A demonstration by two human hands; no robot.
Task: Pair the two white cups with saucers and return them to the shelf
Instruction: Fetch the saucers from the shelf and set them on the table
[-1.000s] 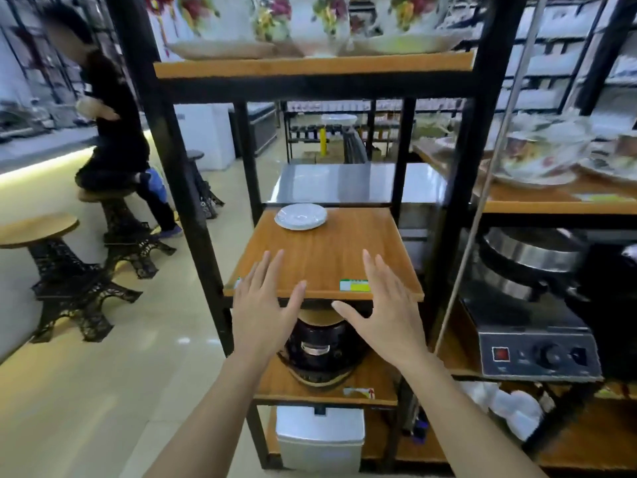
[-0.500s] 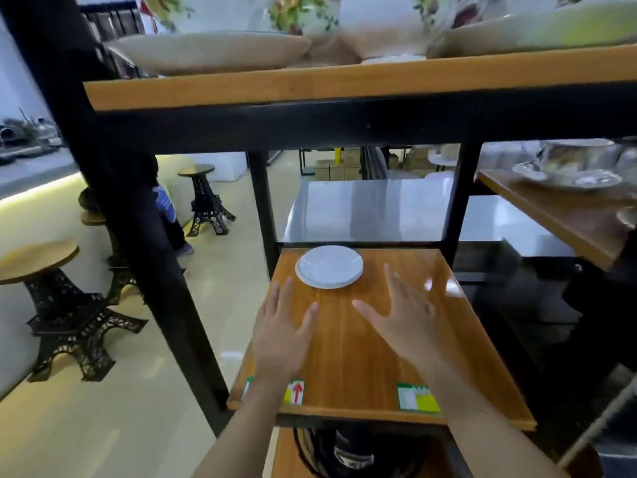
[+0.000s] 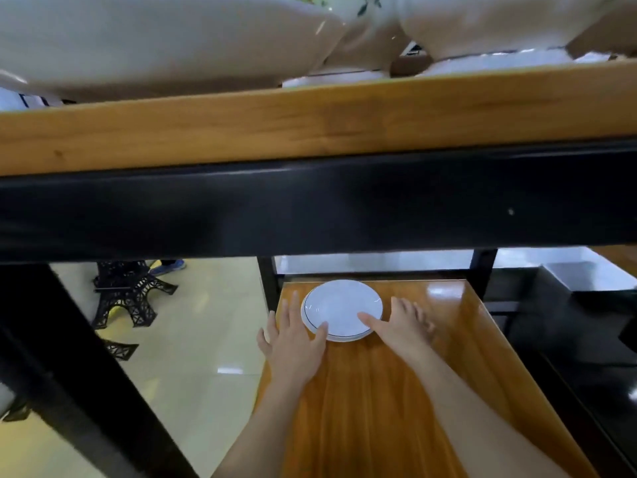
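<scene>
While both hands flank the saucers at the far end of the wooden shelf, nothing's lifted yet. Left hand is flat and spread, fingers fanned along the stack's left rim, thumb tip touching or just over the near edge. Right hand is open too, thumb reaching across onto the white top, other fingers curled loosely just beside the right rim. Looks like two saucers stacked, a dark line round the edge, but can't be sure of the count. No white cups in view on this level; big pale crockery sits on the upper shelf, too close & blurred to ID. Step in hand, I'd say: picking up the saucers, so early in the job, w/ pairing not yet started. Next move needs fingertips worked under the thin rim from both sides, then an even lift so the top one doesn't slide. Glossy board, so a push may skate the stack toward the back edge.
</scene>
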